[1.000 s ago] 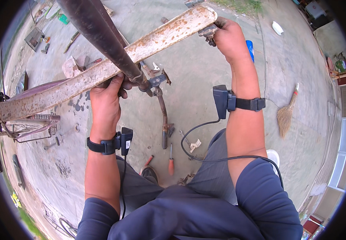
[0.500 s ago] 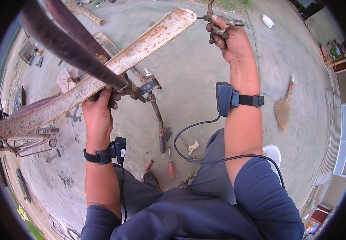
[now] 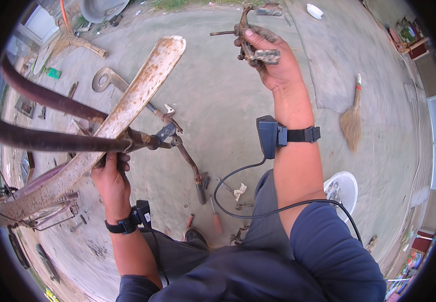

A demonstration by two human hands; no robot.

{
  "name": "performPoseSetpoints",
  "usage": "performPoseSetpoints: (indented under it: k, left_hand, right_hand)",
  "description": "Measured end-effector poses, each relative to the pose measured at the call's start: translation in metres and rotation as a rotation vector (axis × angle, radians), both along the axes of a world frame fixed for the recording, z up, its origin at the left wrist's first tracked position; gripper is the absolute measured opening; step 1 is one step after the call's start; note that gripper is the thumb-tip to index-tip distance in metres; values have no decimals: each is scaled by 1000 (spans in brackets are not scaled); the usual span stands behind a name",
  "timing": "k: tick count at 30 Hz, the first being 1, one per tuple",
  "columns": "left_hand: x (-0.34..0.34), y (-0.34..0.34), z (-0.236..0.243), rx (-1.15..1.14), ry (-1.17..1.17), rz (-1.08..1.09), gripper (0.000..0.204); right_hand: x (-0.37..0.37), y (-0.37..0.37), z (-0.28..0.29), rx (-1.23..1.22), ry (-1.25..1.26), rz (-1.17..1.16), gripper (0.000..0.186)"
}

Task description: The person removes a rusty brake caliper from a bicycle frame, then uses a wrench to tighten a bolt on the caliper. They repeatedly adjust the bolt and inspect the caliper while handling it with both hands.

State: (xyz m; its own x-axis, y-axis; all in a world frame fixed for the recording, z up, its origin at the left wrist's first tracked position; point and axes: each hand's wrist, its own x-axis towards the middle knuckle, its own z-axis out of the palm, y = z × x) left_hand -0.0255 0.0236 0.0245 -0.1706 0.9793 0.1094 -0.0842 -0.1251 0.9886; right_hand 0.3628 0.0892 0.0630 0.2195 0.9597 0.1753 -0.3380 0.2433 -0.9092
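Observation:
My left hand (image 3: 111,176) is closed at the upper end of a dark bicycle fork (image 3: 52,137), its fingers partly hidden behind the tube and fender. A rusty white fender (image 3: 145,80) runs between the two fork blades. Beyond the fork crown, a rusty handlebar (image 3: 188,160) with a dark grip reaches down toward the floor. Up at the right, away from the bicycle, my right hand (image 3: 273,55) pinches a rusty brake caliper (image 3: 245,43). Its mounting bolt points left, and brake pads show on its arms.
Near my feet lie an orange-handled screwdriver (image 3: 215,216), a red-handled tool (image 3: 190,220) and a wrench (image 3: 224,185). A white basin (image 3: 348,186) holding metal parts stands by my right elbow. One straw broom (image 3: 351,121) lies at the right, another broom (image 3: 79,43) far left.
The fork and fender have swung lower and leftward with my left hand. My right hand has carried the caliper a little left and turned it, so more of it shows.

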Motion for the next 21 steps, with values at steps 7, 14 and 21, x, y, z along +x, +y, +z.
performPoseSetpoints:
  k: [7, 14, 21]
  left_hand:
    - [0, 0, 8, -87, 57, 11, 26]
    - [3, -38, 9, -402, 177, 187, 29]
    - [60, -132, 74, -853, 92, -187, 32]
  right_hand:
    - [7, -6, -5, -21, 178, -22, 35]
    - [20, -58, 4, -154, 299, -98, 37]
    - [46, -177, 49, -357, 437, -95, 33]
